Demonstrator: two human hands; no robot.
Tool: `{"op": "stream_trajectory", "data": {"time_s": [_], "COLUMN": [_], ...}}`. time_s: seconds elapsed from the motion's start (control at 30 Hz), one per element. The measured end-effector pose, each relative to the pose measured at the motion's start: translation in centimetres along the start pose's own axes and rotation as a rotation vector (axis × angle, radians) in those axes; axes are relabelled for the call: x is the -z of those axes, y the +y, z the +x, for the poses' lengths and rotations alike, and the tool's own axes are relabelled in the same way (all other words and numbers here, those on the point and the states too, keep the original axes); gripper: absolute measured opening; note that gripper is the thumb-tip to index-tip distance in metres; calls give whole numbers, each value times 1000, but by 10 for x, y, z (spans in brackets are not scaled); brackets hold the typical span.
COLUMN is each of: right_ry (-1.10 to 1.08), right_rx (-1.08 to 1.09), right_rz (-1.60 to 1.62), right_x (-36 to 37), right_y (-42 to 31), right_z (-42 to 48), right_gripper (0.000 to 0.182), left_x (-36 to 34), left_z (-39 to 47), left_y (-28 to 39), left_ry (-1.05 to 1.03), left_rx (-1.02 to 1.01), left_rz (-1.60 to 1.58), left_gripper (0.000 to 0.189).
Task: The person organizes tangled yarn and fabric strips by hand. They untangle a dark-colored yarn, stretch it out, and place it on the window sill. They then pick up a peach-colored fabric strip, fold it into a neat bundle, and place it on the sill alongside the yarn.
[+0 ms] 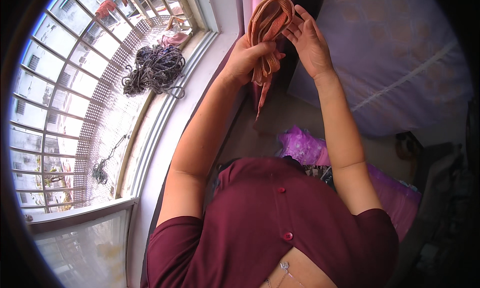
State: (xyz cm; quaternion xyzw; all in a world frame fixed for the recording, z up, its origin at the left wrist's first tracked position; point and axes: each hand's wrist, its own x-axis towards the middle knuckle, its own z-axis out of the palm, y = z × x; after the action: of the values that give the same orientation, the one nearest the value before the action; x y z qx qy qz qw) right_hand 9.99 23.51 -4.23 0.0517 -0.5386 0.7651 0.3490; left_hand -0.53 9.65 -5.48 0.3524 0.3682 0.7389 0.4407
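Note:
My left hand point(250, 57) grips a looped bundle of flat orange woven strap point(272, 20) around its lower part. The loops rise above the fist, and folded ends hang under it, one narrow tail trailing down. My right hand point(309, 44) is held up just right of the loops, palm showing and fingers apart. Its fingertips are close to the bundle's right edge; whether they touch it I cannot tell. Nothing is visible in that palm.
Left of me is a window with a metal track point(176, 89). Beyond it, a tangled heap of dark rope point(155, 69) lies on a perforated metal ledge point(112, 112) inside barred railings. A pale purple covered surface point(390, 52) stands on the right, and purple fabric point(302, 143) lies below.

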Motion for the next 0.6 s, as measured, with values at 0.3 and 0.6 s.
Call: {"op": "stream_trajectory", "data": {"time_s": [0.3,0.6], "right_ry": [-306,-317], "right_rx": [-627,-439], "right_rz": [-164,-517], "right_x": [40,31], "right_y": [64,-17], "right_z": [-80,-37], "right_gripper": [20,22], "left_x": [17,90], "left_z": [5,-30], "left_y": [94,64], "left_ry": [269,431], "left_rx": [53,89], "left_rz": [427,248], "left_gripper": [13,12]}}
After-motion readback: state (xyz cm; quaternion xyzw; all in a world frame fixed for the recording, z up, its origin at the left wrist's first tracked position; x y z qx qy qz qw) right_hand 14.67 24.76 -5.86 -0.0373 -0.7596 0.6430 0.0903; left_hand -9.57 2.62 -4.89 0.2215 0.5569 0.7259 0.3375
